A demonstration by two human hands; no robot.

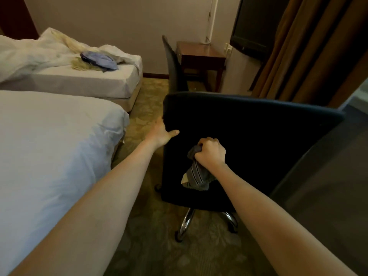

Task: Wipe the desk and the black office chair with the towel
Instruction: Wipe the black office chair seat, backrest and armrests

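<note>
Right hand (211,152) clenches towel (197,176) on the black office chair (258,140); left hand (161,133) grips its edge, bed (49,146) alongside.

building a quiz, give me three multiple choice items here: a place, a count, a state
1. Where is the grey striped cloth towel? A) on the floor B) on a bed C) against the black padded office chair back
2. White-sheeted beds in view: A) one B) two C) three
3. The left hand is: A) gripping the chair back's edge B) holding the towel C) hanging free
Answers: 1 C, the right hand holds it bunched there; 2 B, one near, one far; 3 A, its thumb wraps the edge.
</note>
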